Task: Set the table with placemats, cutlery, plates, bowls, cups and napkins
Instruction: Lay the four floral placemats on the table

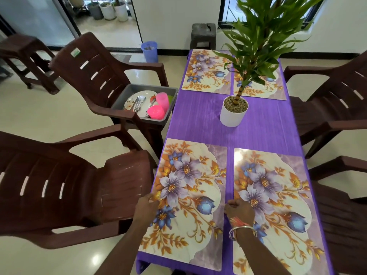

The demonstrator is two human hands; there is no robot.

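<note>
Four floral placemats lie on the purple table [198, 116]. My left hand [146, 205] pinches the left edge of the near-left placemat [188, 185]. At that mat's right edge, my right hand [241, 211] holds it with curled fingers, over the gap to the near-right placemat [278, 195]. The far-left placemat [206, 72] and the far-right placemat [278, 90] lie flat at the far end. A grey tub [119, 100] on the far-left chair holds a white plate [145, 96], cutlery [139, 103] and two pink cups [162, 101].
A white pot [232, 116] with a tall green plant stands mid-table. Brown plastic chairs stand on both sides, one close at my left [79, 185] and others on the right [337, 116]. A blue bin [150, 51] and a dark stool [203, 34] stand beyond the table.
</note>
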